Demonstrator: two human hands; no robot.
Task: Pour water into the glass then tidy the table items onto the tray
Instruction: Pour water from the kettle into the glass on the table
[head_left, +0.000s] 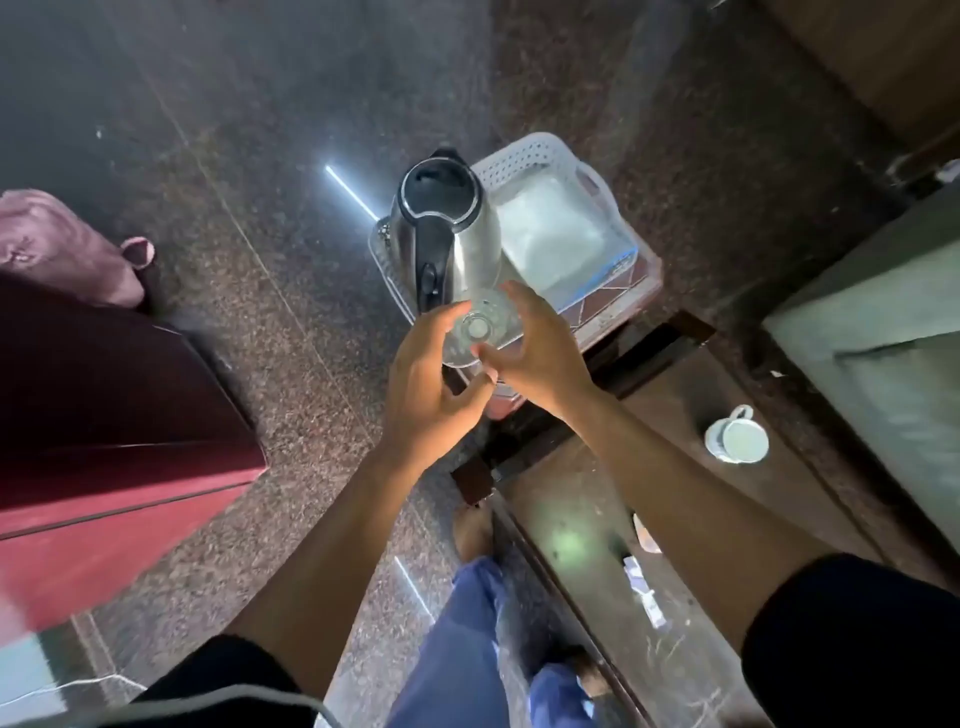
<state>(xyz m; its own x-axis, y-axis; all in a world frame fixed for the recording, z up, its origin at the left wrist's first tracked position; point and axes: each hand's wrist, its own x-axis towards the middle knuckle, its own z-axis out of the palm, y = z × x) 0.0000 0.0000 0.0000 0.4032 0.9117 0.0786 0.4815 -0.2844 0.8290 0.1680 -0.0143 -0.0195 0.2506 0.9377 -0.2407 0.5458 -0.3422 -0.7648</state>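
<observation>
I hold a clear glass (480, 327) between both hands, and I look down into it at its round base. My left hand (428, 387) wraps its left side, with the thumb below. My right hand (537, 351) touches its right side, fingers spread over the far rim and thumb at the near rim. Just behind the glass a steel kettle (447, 234) with a black lid and handle stands upright on a pale tray (382, 252). I cannot tell whether the glass holds water.
A white perforated basket (524, 161) with a plastic packet in it sits right of the kettle, on a small stand. A white cup (737, 435) and small packets (644, 592) lie on the dark table at right. Red furniture (104, 441) stands at left.
</observation>
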